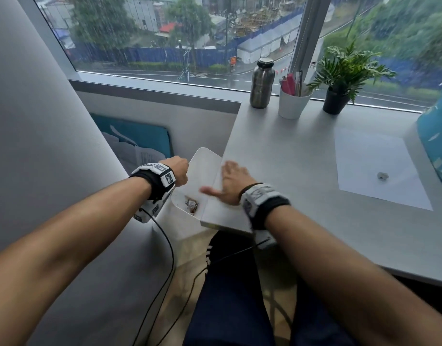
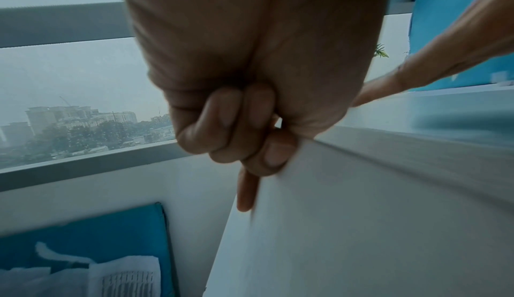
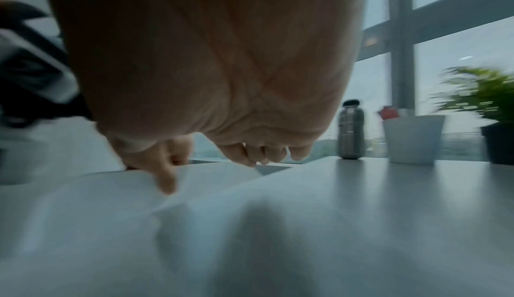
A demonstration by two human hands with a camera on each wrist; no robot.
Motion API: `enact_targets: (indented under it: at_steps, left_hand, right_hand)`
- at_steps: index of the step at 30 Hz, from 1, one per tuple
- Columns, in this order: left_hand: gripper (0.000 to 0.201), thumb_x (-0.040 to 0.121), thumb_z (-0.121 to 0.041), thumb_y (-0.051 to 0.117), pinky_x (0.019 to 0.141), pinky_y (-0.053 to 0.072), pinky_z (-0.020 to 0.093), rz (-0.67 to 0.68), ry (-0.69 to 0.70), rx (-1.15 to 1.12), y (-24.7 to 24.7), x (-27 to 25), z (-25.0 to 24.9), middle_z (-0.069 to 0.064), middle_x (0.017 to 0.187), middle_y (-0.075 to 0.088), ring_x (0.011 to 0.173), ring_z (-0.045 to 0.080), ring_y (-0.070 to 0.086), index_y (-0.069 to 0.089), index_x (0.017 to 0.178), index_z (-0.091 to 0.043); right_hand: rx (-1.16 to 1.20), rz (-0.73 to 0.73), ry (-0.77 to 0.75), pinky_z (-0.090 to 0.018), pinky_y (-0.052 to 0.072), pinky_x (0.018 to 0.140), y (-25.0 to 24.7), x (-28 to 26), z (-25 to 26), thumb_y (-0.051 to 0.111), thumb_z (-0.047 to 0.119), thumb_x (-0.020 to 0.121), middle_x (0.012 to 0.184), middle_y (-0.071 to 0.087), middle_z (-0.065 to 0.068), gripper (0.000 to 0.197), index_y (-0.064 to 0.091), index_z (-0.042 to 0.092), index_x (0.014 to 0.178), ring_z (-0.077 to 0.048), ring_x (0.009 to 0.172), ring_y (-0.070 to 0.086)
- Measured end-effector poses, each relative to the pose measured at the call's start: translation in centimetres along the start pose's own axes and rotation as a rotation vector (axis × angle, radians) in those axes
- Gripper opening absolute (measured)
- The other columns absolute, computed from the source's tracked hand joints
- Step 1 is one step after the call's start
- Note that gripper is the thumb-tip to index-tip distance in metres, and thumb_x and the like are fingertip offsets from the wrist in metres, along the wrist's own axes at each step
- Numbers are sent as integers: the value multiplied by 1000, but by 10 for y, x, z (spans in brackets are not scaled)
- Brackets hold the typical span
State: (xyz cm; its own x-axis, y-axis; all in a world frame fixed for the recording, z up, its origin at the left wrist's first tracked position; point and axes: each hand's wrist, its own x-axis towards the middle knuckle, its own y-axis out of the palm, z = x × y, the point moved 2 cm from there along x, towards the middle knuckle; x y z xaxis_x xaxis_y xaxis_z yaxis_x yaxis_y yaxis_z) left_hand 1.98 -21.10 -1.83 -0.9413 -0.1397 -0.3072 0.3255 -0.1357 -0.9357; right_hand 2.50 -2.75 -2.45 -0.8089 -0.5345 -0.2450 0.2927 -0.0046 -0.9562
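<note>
My left hand (image 1: pixel 177 168) grips the rim of a white bin (image 1: pixel 205 164), held tilted against the left edge of the grey desk (image 1: pixel 302 171). In the left wrist view its fingers (image 2: pixel 267 148) curl over the bin's thin wall (image 2: pixel 333 214). A few brownish scraps (image 1: pixel 192 205) lie inside the bin. My right hand (image 1: pixel 231 182) lies flat and blurred on the desk's left edge, fingers straight, with the thumb reaching over the bin's opening. In the right wrist view the right hand (image 3: pixel 250 152) holds nothing.
A white sheet of paper (image 1: pixel 360 156) with a small grey crumpled bit (image 1: pixel 383 175) lies on the desk at right. A steel bottle (image 1: pixel 262 83), a white cup of pens (image 1: pixel 293 103) and a potted plant (image 1: pixel 345 73) stand by the window. Blue cushions (image 1: pixel 437 136) sit at the sides.
</note>
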Motion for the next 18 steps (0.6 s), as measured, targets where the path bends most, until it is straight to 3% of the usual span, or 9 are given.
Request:
enact_targets:
  at_steps: [3, 5, 6, 10, 13, 15, 18]
  left_hand:
    - [26, 88, -15, 52, 76, 50, 38, 11, 11, 4, 2, -4, -3, 18, 116, 64, 101, 39, 64, 62, 109, -2]
    - [25, 87, -14, 52, 74, 48, 36, 21, 4, 1, 4, -8, -4, 17, 115, 63, 100, 39, 64, 62, 108, -3]
    - [24, 87, -13, 52, 72, 47, 36, 22, 2, -6, 4, -9, -4, 17, 115, 63, 100, 38, 64, 62, 107, -3]
    - [25, 87, -13, 52, 71, 45, 34, 27, -7, -20, 6, -15, 0, 18, 117, 63, 102, 39, 63, 61, 107, -3]
    - [25, 87, -14, 54, 73, 46, 35, 27, -11, -39, 2, -18, 2, 19, 117, 63, 104, 39, 63, 62, 108, -2]
    - [24, 87, -14, 55, 72, 47, 35, 29, 1, -46, 1, -20, 2, 21, 115, 64, 102, 39, 64, 63, 106, 0]
    - [26, 87, -12, 53, 69, 45, 32, 34, 9, -30, 1, -23, 0, 22, 115, 64, 102, 39, 64, 62, 107, 1]
  right_hand:
    - [-38, -9, 280, -42, 10, 121, -5, -15, -73, 26, 85, 78, 159, 12, -22, 116, 14, -6, 149, -33, 148, 10]
    - [12, 88, 427, -43, 2, 122, 4, -27, -89, 26, 89, 73, 160, -4, -22, 124, 0, -4, 151, -35, 149, -2]
    - [31, 112, 429, -44, -1, 122, 9, -29, -81, 28, 92, 69, 159, -11, -22, 130, -6, -3, 151, -36, 148, -7]
    - [73, 146, 93, -47, 1, 122, 29, -13, 21, 32, 98, 57, 160, -10, -20, 141, -7, 1, 151, -37, 148, -7]
    - [53, 211, -197, -46, 15, 120, 32, -14, 89, 37, 88, 71, 161, 5, -14, 118, 6, 9, 153, -32, 148, 10]
    - [40, 188, -268, -44, 19, 119, 27, -18, 100, 41, 79, 79, 160, 12, -13, 105, 11, 10, 153, -32, 146, 17]
    - [39, 109, -222, -45, 23, 116, 14, -24, 72, 43, 76, 82, 155, 24, -17, 101, 23, 4, 149, -33, 143, 23]
